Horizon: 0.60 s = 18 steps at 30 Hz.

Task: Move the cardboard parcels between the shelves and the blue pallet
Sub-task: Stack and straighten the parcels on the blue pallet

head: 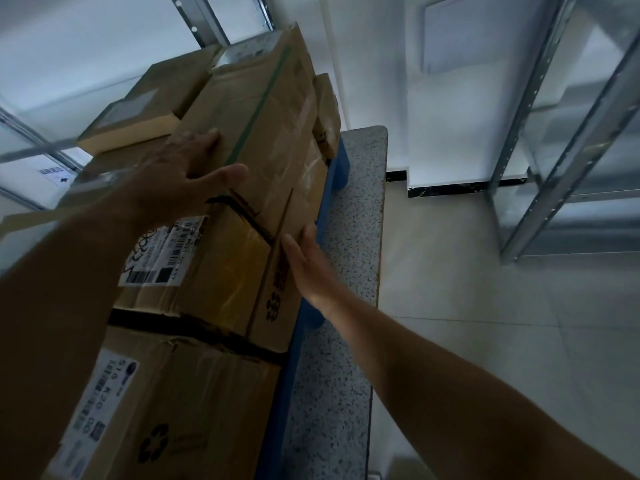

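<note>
Several cardboard parcels are stacked on a blue pallet [332, 188], whose edge shows along their right side. A long parcel with a green strap [263, 126] lies on top. My left hand [187, 174] rests on its top face with spread, relaxed fingers. My right hand [306, 261] presses flat against the right side of the taped parcel [221, 258] below, fingers straight. A nearer parcel with a white label and recycling mark [166, 410] sits at the bottom left. Smaller parcels [138, 112] lie behind.
The pallet sits on a speckled grey slab [349, 237]. A metal shelf rack [568, 133] stands at the right on the pale tiled floor [467, 271]. More metal shelving [207, 19] runs behind the stack at the left. White walls close the corner.
</note>
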Motion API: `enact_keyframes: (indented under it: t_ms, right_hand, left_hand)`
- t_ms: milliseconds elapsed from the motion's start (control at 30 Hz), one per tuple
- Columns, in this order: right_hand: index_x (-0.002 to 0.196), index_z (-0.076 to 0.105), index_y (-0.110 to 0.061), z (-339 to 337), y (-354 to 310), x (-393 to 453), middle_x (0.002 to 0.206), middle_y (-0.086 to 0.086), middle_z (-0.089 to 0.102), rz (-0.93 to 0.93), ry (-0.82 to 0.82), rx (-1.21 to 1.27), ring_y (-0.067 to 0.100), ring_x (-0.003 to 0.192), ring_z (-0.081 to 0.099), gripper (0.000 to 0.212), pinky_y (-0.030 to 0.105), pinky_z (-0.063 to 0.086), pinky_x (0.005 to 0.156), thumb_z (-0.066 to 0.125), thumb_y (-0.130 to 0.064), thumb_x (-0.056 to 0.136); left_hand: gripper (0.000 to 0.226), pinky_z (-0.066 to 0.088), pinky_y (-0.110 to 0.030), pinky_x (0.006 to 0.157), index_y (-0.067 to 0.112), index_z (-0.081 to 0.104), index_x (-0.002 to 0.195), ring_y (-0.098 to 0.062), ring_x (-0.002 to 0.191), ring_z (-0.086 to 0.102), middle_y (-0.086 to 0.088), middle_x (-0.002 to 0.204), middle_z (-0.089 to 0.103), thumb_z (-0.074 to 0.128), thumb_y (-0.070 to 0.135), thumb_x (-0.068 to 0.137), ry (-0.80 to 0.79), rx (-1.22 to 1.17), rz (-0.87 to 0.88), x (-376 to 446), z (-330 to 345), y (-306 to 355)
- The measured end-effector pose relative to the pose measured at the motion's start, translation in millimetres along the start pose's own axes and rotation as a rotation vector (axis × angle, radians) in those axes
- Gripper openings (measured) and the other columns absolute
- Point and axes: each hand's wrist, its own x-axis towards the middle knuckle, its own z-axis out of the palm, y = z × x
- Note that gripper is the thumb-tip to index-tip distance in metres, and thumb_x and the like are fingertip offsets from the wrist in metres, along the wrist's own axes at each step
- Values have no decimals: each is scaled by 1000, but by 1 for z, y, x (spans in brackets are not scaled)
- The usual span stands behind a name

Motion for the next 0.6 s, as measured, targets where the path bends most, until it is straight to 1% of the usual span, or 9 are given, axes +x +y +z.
enact_keyframes:
  t_ms: [33,100,167,267,333,400,433,500,600]
  right_hand:
    - [138,24,-18,1,-1,0,131,10,46,1,25,-18,29,120,47,53,45,43,97,34,-51,98]
    - [135,28,-14,10,1,-3,126,17,47,-6,52,-98,38,120,45,53,54,39,100,30,-52,98]
    - [131,31,-10,12,2,-3,118,19,48,-9,73,-134,41,116,46,51,54,39,98,28,-50,99]
    - [131,35,-12,15,0,-4,122,19,48,7,63,-146,39,117,44,50,52,37,100,27,-50,99]
    - [118,36,-16,16,-1,-3,120,12,48,7,45,-151,38,119,43,40,52,34,102,27,-50,99]
    - [108,29,-25,15,1,-1,122,10,47,12,39,-151,37,122,40,29,52,31,104,26,-52,99]
    - [111,32,-22,15,1,-1,127,13,47,17,40,-146,37,125,37,34,52,30,105,26,-53,98]
    - [128,35,-12,15,2,0,134,16,44,25,47,-150,38,129,33,53,53,28,107,25,-54,98]
    - [124,36,-14,14,-1,-1,127,10,47,5,38,-164,38,129,37,48,53,31,106,25,-54,98]
  left_hand:
    - [73,15,-32,111,26,25,148,-21,142,20,-1,154,24,48,56,85,6,3,9,-2,0,1]
    - [71,16,-30,111,23,26,148,-22,141,20,-3,154,24,48,52,87,28,17,36,-6,0,3]
    - [71,15,-29,110,21,25,148,-22,142,19,-4,155,23,48,52,88,38,12,48,-9,-1,5]
    - [88,13,-38,114,25,21,149,-22,143,16,-4,156,19,42,73,79,-1,84,33,-11,-5,1]
    - [97,15,-42,114,27,19,149,-21,143,16,-4,156,19,32,80,70,-20,122,36,-10,-8,-3]
    - [102,16,-43,114,27,19,149,-21,142,18,-4,156,20,29,84,65,-16,113,40,-9,-7,-6]
    - [103,16,-44,115,27,19,149,-20,142,17,-3,156,19,28,85,64,-14,111,38,-9,-6,-7]
    - [103,14,-46,115,28,19,149,-20,143,15,-3,157,18,28,85,64,-8,118,31,-9,-4,-9]
    - [99,12,-45,116,26,18,150,-20,144,12,-4,157,16,30,82,69,-19,119,19,-9,-4,-7]
